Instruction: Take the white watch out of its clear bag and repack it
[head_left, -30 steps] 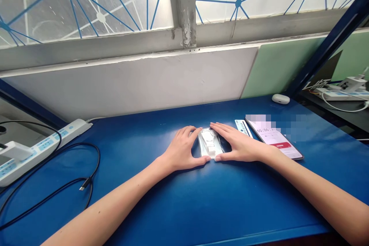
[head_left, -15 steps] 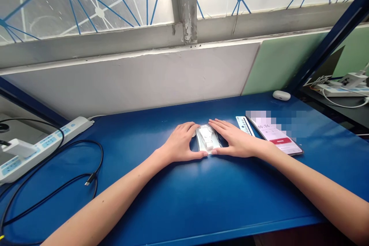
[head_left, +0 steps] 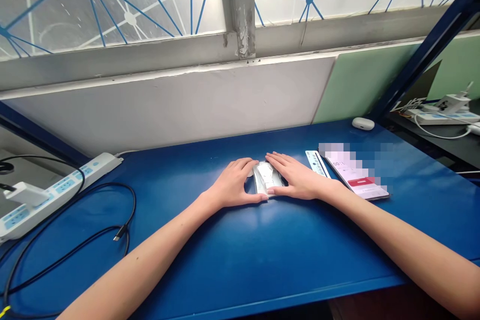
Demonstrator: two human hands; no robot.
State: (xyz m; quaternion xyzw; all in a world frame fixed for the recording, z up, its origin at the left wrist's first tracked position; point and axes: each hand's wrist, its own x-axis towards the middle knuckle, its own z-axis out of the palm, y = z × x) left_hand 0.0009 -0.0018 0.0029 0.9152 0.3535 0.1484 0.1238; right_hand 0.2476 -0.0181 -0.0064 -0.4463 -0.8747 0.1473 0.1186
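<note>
A small clear plastic packet (head_left: 267, 172) with a white item inside lies on the blue table in front of me. I cannot make out what the white item is. My left hand (head_left: 233, 185) is curved around the packet's left side, fingers at its far edge and thumb along its near edge. From the other side, my right hand (head_left: 296, 177) holds it the same way, with its thumb resting on the near right corner. The two thumb tips almost meet at the front. The packet's side edges are partly hidden by the hands.
A bank-like card (head_left: 317, 164) and a phone (head_left: 358, 175) lie right of my right hand. Behind them sits a white earbud case (head_left: 363, 124). At left are a white power strip (head_left: 67, 187) and a looped black cable (head_left: 129, 205). A wall panel (head_left: 187, 105) borders the table's back.
My right hand has shifted slightly left, and its thumb now lies over the packet's near corner. My left hand has hardly moved. The view has turned a little.
</note>
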